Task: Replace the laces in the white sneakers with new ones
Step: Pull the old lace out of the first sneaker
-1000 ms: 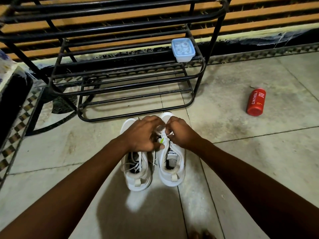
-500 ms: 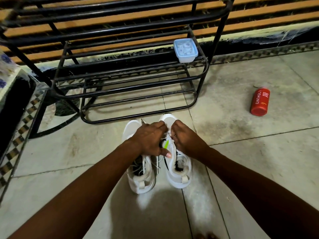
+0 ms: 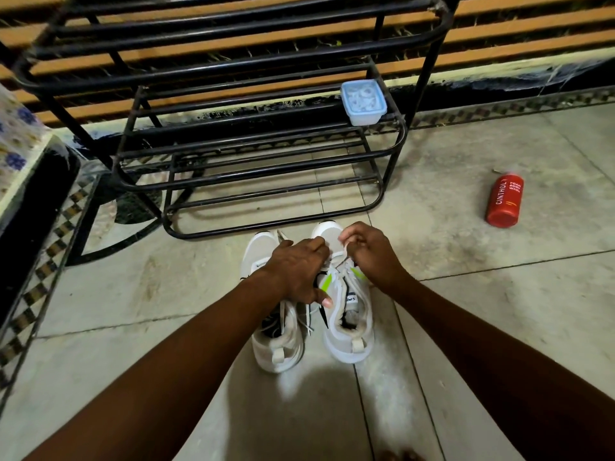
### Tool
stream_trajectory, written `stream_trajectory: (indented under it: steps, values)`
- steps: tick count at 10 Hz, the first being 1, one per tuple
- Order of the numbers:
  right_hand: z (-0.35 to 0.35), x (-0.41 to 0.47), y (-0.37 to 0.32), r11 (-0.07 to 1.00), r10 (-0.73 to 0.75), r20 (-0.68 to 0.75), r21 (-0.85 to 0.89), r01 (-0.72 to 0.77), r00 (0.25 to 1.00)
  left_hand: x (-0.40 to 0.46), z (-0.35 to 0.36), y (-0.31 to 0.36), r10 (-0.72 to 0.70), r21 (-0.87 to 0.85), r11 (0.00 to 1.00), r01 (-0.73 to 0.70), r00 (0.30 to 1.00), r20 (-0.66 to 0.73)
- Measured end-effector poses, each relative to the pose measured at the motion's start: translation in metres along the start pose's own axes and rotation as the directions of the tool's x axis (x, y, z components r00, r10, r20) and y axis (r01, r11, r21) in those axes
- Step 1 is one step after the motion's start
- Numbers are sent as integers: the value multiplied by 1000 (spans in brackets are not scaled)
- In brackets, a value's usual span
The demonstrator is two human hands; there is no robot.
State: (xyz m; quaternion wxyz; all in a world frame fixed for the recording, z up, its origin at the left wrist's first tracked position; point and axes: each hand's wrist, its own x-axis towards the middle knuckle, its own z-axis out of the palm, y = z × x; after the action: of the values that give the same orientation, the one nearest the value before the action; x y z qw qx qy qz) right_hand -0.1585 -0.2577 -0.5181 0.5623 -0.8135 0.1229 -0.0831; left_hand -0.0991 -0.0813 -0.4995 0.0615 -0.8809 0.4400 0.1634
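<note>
Two white sneakers stand side by side on the tiled floor, toes pointing away from me. The left sneaker (image 3: pixel 278 344) has loose white laces spilling over its opening. The right sneaker (image 3: pixel 349 334) has green accents near its eyelets. My left hand (image 3: pixel 296 271) lies across the gap between the shoes, fingers curled at the right sneaker's upper eyelets. My right hand (image 3: pixel 369 252) pinches a white lace (image 3: pixel 344 252) over the right sneaker's toe end. The lace's path under the fingers is hidden.
A black metal shoe rack (image 3: pixel 266 181) stands just beyond the sneakers, with a pale blue lidded box (image 3: pixel 363 102) on a shelf. A red bottle (image 3: pixel 505 200) lies on the floor to the right. A dark cabinet (image 3: pixel 30 207) is at the left edge.
My right hand has lifted away from my left toward the toe of the right sneaker, drawing the lace with it. My left hand stays on the shoe.
</note>
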Motion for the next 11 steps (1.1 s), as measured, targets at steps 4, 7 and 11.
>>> stream_trajectory:
  steps: [4,7,11]
  values:
    - [-19,6,-2,991,-66,52,-114,71,996,3,0,-2,7,23,1000,-9,998,65]
    - [-37,6,1,878,83,283,-474,64,956,9,-1,-1,-3,33,999,0,995,101]
    - [-51,-7,-1,496,490,55,803,-330,870,5,-7,3,-20,25,1000,16,990,141]
